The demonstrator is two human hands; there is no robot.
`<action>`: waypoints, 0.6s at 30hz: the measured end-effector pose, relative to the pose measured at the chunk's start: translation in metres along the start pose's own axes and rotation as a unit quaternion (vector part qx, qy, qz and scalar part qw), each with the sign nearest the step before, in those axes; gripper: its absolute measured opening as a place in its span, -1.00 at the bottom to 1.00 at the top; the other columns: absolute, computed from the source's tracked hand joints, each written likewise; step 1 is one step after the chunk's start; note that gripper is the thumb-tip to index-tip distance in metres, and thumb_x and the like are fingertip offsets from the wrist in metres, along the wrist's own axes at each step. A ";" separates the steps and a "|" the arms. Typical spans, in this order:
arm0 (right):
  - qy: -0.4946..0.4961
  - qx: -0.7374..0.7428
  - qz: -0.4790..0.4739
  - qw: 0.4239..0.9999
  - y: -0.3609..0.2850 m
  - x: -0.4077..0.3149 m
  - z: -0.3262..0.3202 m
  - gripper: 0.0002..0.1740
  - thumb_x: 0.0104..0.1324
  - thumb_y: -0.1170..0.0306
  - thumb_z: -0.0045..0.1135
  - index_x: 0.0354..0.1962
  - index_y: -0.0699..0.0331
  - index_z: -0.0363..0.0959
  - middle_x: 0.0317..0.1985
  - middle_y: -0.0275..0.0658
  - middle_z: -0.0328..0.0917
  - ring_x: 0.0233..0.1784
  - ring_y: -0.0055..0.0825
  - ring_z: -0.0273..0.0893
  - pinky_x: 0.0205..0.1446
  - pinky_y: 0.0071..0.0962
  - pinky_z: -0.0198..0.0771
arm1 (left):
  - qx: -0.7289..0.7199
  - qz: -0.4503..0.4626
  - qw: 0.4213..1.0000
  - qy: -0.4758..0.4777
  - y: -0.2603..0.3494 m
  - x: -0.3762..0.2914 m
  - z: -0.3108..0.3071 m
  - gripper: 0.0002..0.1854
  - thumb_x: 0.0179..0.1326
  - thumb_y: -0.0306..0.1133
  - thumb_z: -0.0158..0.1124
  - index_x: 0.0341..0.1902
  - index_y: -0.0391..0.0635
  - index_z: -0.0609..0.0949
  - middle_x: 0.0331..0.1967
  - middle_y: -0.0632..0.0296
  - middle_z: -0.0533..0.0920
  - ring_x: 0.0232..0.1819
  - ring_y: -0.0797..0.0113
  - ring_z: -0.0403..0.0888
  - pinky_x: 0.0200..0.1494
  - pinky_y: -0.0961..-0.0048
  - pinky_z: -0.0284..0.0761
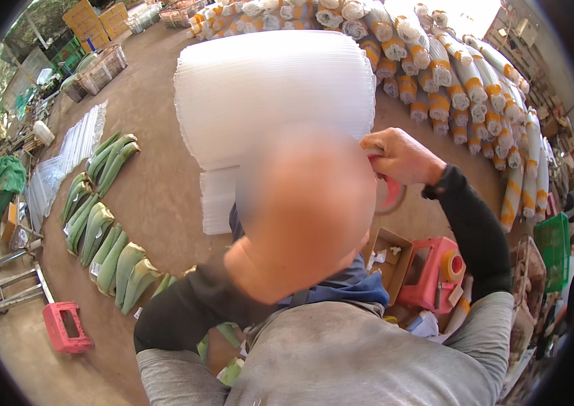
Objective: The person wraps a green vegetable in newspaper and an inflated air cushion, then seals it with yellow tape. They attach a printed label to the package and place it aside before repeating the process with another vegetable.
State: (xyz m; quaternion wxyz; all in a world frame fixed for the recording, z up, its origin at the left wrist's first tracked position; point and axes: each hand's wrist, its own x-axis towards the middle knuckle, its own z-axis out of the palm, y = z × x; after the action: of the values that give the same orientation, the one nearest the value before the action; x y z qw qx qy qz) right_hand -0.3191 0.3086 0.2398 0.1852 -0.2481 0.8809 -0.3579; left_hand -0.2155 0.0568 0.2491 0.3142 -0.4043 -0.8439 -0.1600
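My left hand [312, 213] is raised close to the camera in front of my body. A blur covers it, so its fingers and anything in them cannot be made out. My right hand [401, 155] is bent at the right edge of a large stack of ridged white plastic sheeting [272, 76], its fingers curled around a red ring-shaped object [391, 195]. Part of that object hides behind the fingers, and its exact kind is unclear. A smaller white ridged piece [218, 203] lies at the near end of the stack, partly covered by my left hand.
Thick green aloe-like leaves [97, 228] lie in rows on the floor at left. Bundled white plastic rolls with orange tape [439, 71] are piled at right. Nearby stand an open cardboard box [391, 254], a red plastic stool [426, 274] with a tape roll [452, 265], and another red stool [66, 327].
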 end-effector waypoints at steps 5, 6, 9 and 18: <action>-0.105 0.054 0.023 0.993 -0.039 -0.062 0.009 -0.77 0.27 0.51 0.20 -0.14 0.42 0.66 -0.50 -0.14 0.63 -0.52 -0.53 0.52 -0.36 -0.42 0.50 | -0.008 -0.079 0.996 0.043 -0.011 0.012 0.007 -0.80 0.03 -0.24 0.43 -0.27 0.01 0.69 -0.21 0.28 0.62 -0.11 0.14 0.55 -0.02 0.14 0.53; -0.116 0.039 0.027 0.992 -0.050 -0.072 0.012 -0.80 0.24 0.50 0.17 -0.21 0.42 0.64 -0.53 -0.13 0.60 -0.54 -0.48 0.52 -0.37 -0.38 0.50 | -0.013 -0.082 0.996 0.040 -0.007 0.018 0.002 -0.82 0.04 -0.27 0.42 -0.28 0.02 0.69 -0.22 0.31 0.63 -0.12 0.15 0.56 -0.06 0.19 0.54; -0.167 0.019 -0.003 0.986 -0.083 -0.085 0.020 -0.83 0.18 0.43 0.12 -0.41 0.41 0.54 -0.60 0.06 0.52 -0.56 -0.08 0.55 -0.38 -0.18 0.48 | -0.015 -0.097 0.994 0.042 -0.002 0.024 0.004 -0.89 0.11 -0.30 0.39 -0.28 0.03 0.68 -0.28 0.30 0.63 -0.14 0.15 0.58 -0.10 0.21 0.55; -0.182 -0.101 0.001 0.978 -0.113 -0.065 0.042 -0.63 0.56 0.22 0.07 -0.09 0.41 0.61 -0.30 0.07 0.69 -0.23 -0.03 0.68 -0.12 -0.15 0.55 | -0.295 -0.142 0.940 0.095 -0.013 0.010 -0.006 -0.54 0.45 -0.17 0.25 0.27 -0.22 0.58 0.21 0.04 0.64 0.29 0.11 0.56 0.35 0.15 0.42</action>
State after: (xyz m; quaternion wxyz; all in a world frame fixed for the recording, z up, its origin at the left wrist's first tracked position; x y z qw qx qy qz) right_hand -0.2107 0.2533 0.3029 0.3165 -0.3258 0.8643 -0.2159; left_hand -0.2279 0.0518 0.2601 0.2335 -0.3378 -0.7738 -0.4823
